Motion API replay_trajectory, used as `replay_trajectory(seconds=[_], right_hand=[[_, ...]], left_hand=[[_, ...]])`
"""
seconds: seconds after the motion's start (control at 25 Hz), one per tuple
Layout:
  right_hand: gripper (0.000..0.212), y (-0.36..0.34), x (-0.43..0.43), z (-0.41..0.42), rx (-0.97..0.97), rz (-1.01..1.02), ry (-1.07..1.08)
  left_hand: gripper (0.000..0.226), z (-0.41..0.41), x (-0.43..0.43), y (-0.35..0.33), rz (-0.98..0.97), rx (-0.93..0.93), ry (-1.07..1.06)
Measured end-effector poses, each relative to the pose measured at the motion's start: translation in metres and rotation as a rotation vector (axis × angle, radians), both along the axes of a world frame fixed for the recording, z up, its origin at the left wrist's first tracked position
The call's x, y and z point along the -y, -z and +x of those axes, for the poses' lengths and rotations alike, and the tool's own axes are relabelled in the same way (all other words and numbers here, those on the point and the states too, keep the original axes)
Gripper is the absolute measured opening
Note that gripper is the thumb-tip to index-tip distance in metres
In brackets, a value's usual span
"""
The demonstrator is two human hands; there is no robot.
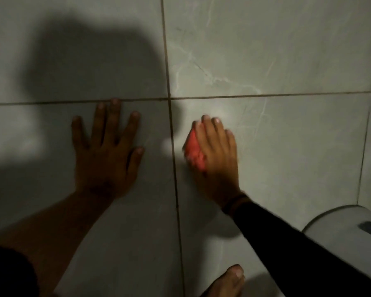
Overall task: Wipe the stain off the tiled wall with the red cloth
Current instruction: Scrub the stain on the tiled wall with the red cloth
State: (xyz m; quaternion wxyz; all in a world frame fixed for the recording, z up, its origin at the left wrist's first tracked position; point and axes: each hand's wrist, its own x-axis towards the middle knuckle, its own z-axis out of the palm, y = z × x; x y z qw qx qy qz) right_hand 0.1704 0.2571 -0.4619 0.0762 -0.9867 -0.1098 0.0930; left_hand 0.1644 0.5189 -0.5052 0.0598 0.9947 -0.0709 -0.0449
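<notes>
1. Grey marbled tiles make up the tiled wall [266, 50], divided by dark grout lines [266, 95] that cross just above and between the two hands
2. Left hand [107, 151]: open, fingers spread, palm flat against the lower-left tile; its middle fingertip reaches the horizontal grout line. The forearm is bare, and the hand lies inside a broad dark shadow [90, 61] cast on the wall
3. Right hand [216, 155]: pressed to the lower-right tile, just right of the vertical grout line, fingers curved over the red cloth [194, 152] and holding it against the wall. A black sleeve [298, 247] covers the arm to the wrist, where a dark band shows
4. Red cloth: bunched under the right palm, showing only along the hand's left edge; blurred, so its folds cannot be made out
5. Stain: no distinct mark can be told apart from the pale veining of the tile around the cloth
6. Lower right corner: a rounded white fixture [341, 228] with a dark insert, beside the wall
7. Bottom edge: a bare foot [229, 281], toes towards the wall, below the right arm
</notes>
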Motion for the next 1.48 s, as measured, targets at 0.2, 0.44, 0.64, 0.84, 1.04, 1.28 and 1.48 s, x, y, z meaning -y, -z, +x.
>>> replay_trajectory(seconds=[0.2, 0.44, 0.64, 0.84, 1.04, 1.28, 1.48], right_hand=[[0.076, 0.013, -0.066, 0.105, 0.142, 0.057, 0.186], [0.06, -0.014, -0.026, -0.07, -0.107, 0.047, -0.08], [0.073, 0.009, -0.051, 0.0, 0.079, 0.054, 0.318], [0.057, -0.014, -0.02, -0.156, -0.152, 0.057, 0.162], [0.073, 0.011, 0.083, -0.072, 0.032, -0.03, 0.79], [0.077, 0.0, 0.056, -0.16, -0.044, 0.004, 0.737], [0.082, 0.0, 0.11, -0.024, 0.041, -0.013, 1.08]], left_hand=[[0.074, 0.0, 0.003, 0.001, -0.011, 0.003, -0.005], [0.077, -0.003, 0.001, -0.001, -0.034, -0.024, -0.021], [0.076, -0.002, 0.004, 0.007, -0.059, -0.015, -0.018], [0.076, 0.0, 0.001, 0.0, -0.058, -0.043, -0.033], [0.076, 0.0, 0.001, -0.002, -0.075, -0.032, -0.02], [0.076, 0.002, 0.002, -0.006, -0.08, -0.052, -0.036], [0.077, -0.001, 0.001, 0.002, -0.065, -0.013, -0.022]])
